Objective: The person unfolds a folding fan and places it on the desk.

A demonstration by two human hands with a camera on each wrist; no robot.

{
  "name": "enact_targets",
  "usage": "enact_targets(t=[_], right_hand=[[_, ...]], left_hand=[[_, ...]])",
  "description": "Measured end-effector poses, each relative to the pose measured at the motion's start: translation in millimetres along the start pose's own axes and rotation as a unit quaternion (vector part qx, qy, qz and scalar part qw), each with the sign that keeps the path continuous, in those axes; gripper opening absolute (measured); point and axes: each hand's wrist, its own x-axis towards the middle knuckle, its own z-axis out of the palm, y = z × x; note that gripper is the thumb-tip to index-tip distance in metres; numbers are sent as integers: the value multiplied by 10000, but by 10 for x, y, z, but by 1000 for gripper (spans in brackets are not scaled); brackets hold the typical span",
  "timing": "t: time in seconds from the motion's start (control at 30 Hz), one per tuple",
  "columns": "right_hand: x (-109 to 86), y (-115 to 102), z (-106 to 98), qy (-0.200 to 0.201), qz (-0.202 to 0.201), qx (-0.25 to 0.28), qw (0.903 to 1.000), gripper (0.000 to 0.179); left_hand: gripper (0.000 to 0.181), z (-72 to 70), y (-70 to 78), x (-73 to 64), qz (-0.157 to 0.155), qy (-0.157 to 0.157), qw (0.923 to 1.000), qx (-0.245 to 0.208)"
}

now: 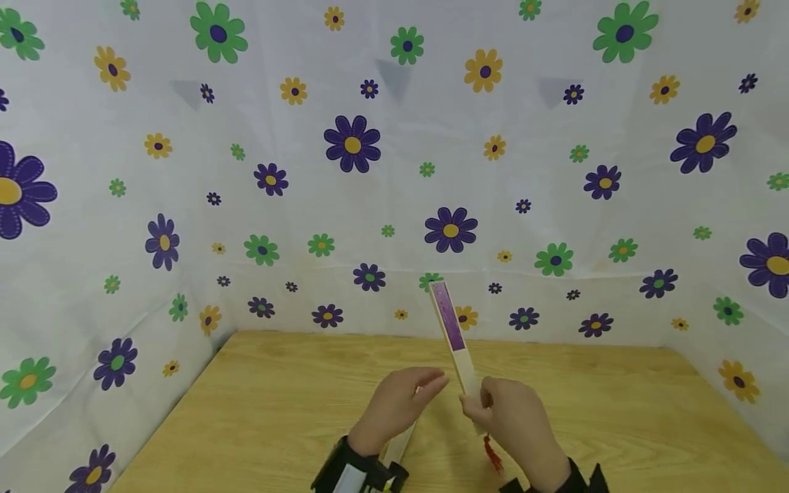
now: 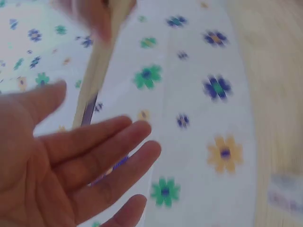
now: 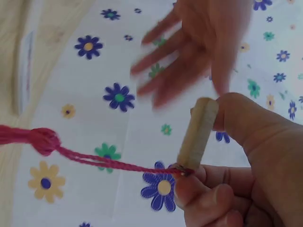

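A folded hand fan point(image 1: 451, 322) with pale wooden ribs and a purple panel stands tilted above the table. My right hand point(image 1: 514, 414) pinches its lower end between thumb and fingers. From that end hangs a red tassel point(image 1: 492, 454), and the right wrist view shows its cord tied at the fan's butt point(image 3: 198, 135). Just left of the fan is my left hand point(image 1: 397, 407), holding nothing. In the left wrist view its fingers point(image 2: 106, 163) are spread and nearly straight, with the fan passing behind them.
A pale, flat strip point(image 1: 399, 445) lies on the wooden table point(image 1: 277, 397), partly hidden under my left wrist; its kind is unclear. White cloth with flower prints point(image 1: 407, 185) walls the table at the back and both sides.
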Motion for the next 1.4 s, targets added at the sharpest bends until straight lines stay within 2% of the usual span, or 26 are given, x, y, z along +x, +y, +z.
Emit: enact_targets(t=[0.1, 0.2, 0.3, 0.4, 0.43, 0.47, 0.5, 0.57, 0.7, 0.83, 0.97, 1.1, 1.4], right_hand=[[63, -80, 85, 324, -373, -135, 9987, 39], [98, -76, 121, 302, -441, 41, 9986, 37], [126, -33, 100, 43, -320, 926, 9952, 23], [151, 1, 64, -213, -139, 1996, 9795, 17], [149, 12, 59, -278, -74, 2252, 9739, 20], [146, 18, 57, -304, -22, 2421, 9698, 21], [145, 17, 59, -285, 39, 2519, 9673, 21], [143, -1, 72, -212, 199, 2592, 9654, 20], [138, -73, 117, 28, 627, 2475, 9668, 17], [124, -129, 168, 202, 946, 2355, 9670, 15], [102, -138, 203, 335, 924, 2113, 9725, 15], [98, -139, 208, 423, 855, 1970, 9757, 16], [115, -133, 199, 639, 843, 1797, 9780, 15]], left_hand=[[26, 74, 114, 127, -306, 391, 9961, -729], [22, 91, 153, 178, -504, 541, 9876, -1383], [22, 64, 130, 182, -665, 296, 9710, -2276], [25, 30, 92, 173, -879, 28, 9483, -3048], [26, 29, 85, 163, -952, 1, 9432, -3184], [26, 29, 79, 157, -993, 8, 9411, -3231], [25, 29, 75, 154, -981, 50, 9407, -3247], [23, 33, 66, 153, -931, 179, 9450, -3130], [19, 57, 49, 168, -877, 468, 9546, -2806], [18, 98, 59, 171, -986, 769, 9586, -2560], [18, 126, 98, 158, -1116, 992, 9608, -2335], [17, 139, 119, 154, -987, 1134, 9658, -2110], [15, 148, 98, 175, -826, 1072, 9721, -1918]])
